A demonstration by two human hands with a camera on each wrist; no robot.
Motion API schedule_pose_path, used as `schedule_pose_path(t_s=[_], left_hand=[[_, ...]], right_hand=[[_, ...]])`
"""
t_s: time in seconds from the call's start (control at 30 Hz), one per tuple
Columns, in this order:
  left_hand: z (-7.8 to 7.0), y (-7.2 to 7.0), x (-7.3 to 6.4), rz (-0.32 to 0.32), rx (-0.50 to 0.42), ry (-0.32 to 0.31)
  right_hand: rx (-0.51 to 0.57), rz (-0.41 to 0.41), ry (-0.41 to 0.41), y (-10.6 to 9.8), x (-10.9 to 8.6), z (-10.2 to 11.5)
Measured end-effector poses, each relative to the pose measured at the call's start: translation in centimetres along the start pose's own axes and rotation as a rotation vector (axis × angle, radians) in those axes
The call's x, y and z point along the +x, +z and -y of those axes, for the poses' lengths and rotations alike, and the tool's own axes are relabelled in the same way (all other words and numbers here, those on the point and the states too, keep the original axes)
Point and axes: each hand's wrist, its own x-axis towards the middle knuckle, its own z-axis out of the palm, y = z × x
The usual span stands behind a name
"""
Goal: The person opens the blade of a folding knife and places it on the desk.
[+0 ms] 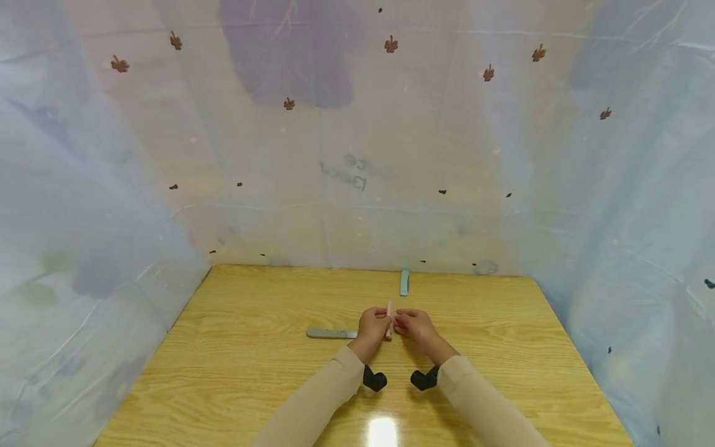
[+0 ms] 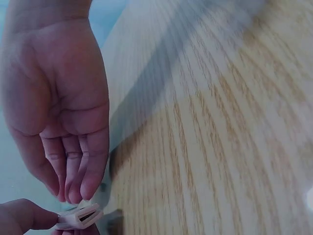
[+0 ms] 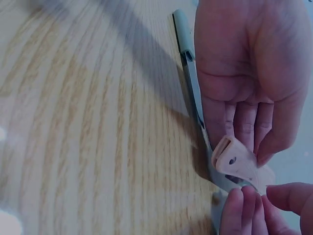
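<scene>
Gripping a flat, pale pink, slotted handle-like piece (image 3: 242,165) between thumb and fingers of the left hand (image 1: 372,327), above the yellow wood-grain table (image 1: 257,385), long side pointing away from the body. Meeting it from the other side with the right hand (image 1: 418,324), thumb and fingertips at its edge, apparently in a pinch. Visible on the piece: a dark slot in one end and a small round hole close by. Cannot tell the slot's contents from these views.

To work well here, treat the slot as possibly housing a blade. Brace the flat sides firmly with left thumb and fingers, tips clear of the slot, and pull gently and squarely with the right fingertips, never sliding along an edge. Mind the grey-green-handled knife (image 1: 326,333) lying on the table, bare metal blade pointing under the left wrist; better slid aside first. Leave alone the slim mint-green bar-shaped piece (image 1: 404,282) near the far edge, apart from both hands.
</scene>
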Motion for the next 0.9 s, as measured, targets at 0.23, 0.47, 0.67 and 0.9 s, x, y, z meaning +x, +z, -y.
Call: schedule_pose_path(t_s=[0.23,0.47,0.67,0.9], left_hand=[[-0.3,-0.4,-0.8,0.031,-0.095,-0.019],[-1.3,-1.1,-1.8,0.112,-0.215,-0.017],[-1.8,-2.0,-2.8,0.173,-0.310,-0.011],[-1.8,-3.0,-4.0,0.207,-0.312,0.013]], right_hand=[[0.048,-0.016,-0.030,-0.1,-1.1,0.8],[0.074,0.066,-0.068,-0.4,-2.5,1.6],[0.136,0.104,-0.077,-0.2,-3.4,2.1],[0.128,0.011,0.011,0.7,-4.1,2.3]])
